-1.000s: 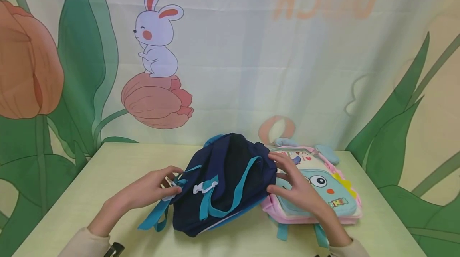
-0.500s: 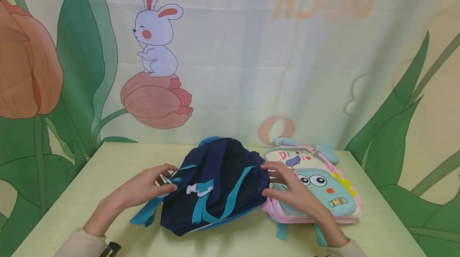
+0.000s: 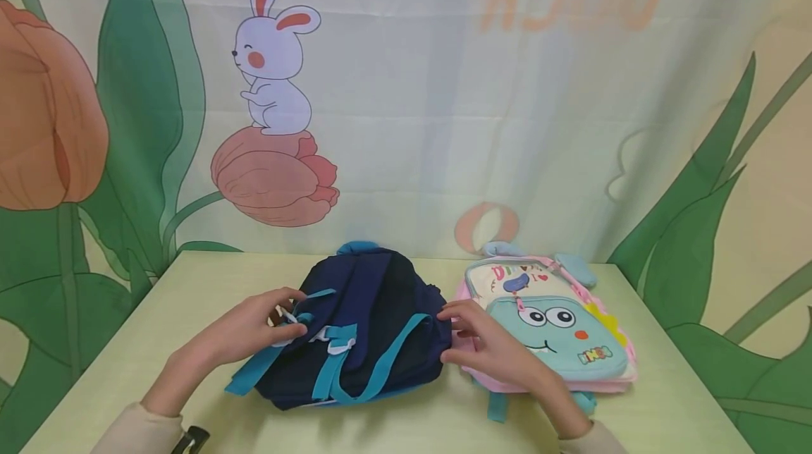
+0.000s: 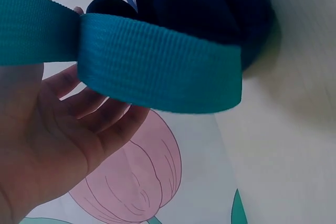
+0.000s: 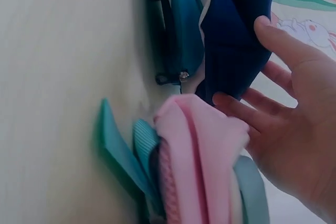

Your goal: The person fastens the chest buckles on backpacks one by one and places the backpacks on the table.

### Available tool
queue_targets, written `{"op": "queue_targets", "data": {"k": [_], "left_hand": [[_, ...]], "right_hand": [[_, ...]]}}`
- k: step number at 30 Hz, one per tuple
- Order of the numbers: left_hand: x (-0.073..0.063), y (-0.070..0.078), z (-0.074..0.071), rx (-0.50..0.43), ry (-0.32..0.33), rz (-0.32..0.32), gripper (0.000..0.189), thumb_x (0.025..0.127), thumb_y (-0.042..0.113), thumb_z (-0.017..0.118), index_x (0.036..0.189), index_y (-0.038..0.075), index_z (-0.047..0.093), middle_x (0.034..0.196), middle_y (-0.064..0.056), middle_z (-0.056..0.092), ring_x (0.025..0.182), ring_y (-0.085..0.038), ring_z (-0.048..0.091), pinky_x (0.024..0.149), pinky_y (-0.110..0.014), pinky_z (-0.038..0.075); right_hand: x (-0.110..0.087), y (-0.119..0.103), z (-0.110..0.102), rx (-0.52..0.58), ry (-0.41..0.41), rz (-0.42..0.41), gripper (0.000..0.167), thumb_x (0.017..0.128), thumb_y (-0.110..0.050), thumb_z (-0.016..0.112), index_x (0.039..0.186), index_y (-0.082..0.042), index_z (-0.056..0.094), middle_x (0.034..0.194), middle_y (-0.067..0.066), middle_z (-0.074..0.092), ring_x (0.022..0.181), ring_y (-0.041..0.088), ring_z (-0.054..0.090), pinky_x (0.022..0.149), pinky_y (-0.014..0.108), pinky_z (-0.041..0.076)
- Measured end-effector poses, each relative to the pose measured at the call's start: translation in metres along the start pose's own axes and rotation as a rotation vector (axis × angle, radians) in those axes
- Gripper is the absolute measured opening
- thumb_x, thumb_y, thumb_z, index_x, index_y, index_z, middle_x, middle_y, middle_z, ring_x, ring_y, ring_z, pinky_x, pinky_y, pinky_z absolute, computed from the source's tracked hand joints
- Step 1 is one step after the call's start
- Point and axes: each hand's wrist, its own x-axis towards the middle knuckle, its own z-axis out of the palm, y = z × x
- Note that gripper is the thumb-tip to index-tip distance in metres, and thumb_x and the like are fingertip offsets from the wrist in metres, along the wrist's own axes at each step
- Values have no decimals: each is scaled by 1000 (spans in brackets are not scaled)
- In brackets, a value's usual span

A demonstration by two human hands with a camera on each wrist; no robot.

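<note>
A navy backpack (image 3: pixel 396 299) lies with its strap side up in the middle of the table, its teal webbing straps (image 3: pixel 398 359) and white buckles (image 3: pixel 340 347) showing. At its left edge my left hand (image 3: pixel 254 327) holds the side, thumb and fingers around a strap and buckle. A wide teal strap (image 4: pixel 163 66) crosses in front of those fingers in the left wrist view, hiding some fingertips. My right hand (image 3: pixel 495 348) grips the opposite side, thumb on the navy fabric and fingers against its edge. A blue panel with a zipper pull (image 5: pixel 181 76) shows underneath in the right wrist view.
To the right lies a pink and mint cartoon-face backpack (image 3: pixel 564 341), close beside the navy one and partly behind my right forearm. The pale table (image 3: pixel 190 278) ends at a printed curtain (image 3: pixel 406 123) with a rabbit and tulips.
Both hands have shifted the navy backpack left and lowered it flatter towards the table. My right hand travelled furthest, so more of the pink backpack's face shows.
</note>
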Motion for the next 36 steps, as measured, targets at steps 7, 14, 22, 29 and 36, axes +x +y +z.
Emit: {"op": "queue_targets", "data": {"k": [7, 14, 22, 29, 36], "left_hand": [[1, -6, 2, 22, 10, -20, 60, 90, 42, 71, 137, 10, 54, 113, -3, 65, 93, -14, 58, 79, -34, 50], [2, -11, 6, 2, 6, -57, 61, 89, 40, 73, 138, 9, 53, 108, -1, 65, 92, -14, 58, 78, -32, 51], [1, -12, 11, 7, 2, -45, 61, 89, 40, 73, 138, 9, 54, 104, 2, 65, 91, -11, 58, 78, -32, 50], [0, -12, 13, 5, 13, -35, 61, 88, 39, 74, 138, 9, 54, 100, 3, 64, 89, -12, 57, 75, -29, 49], [0, -12, 16, 2, 35, -13, 60, 88, 39, 74, 136, 9, 55, 100, 3, 64, 84, -12, 55, 71, -27, 46]], "right_hand": [[9, 0, 12, -46, -43, 68, 58, 86, -41, 76, 134, -27, 49, 140, -5, 45, 125, 20, 59, 101, 38, 49], [15, -2, 19, -245, -96, 51, 59, 85, -41, 77, 134, -19, 52, 132, -3, 50, 121, 24, 62, 103, 41, 49], [14, -6, 22, -354, -103, 30, 55, 85, -35, 78, 131, -17, 55, 132, -1, 52, 121, 24, 60, 102, 43, 49], [14, -11, 19, -399, -98, 21, 47, 89, -32, 73, 131, -19, 57, 132, -5, 52, 118, 20, 59, 101, 39, 47], [16, -14, 17, -394, -106, 26, 42, 93, -34, 69, 131, -20, 58, 132, -6, 52, 116, 17, 58, 100, 36, 48]]}}
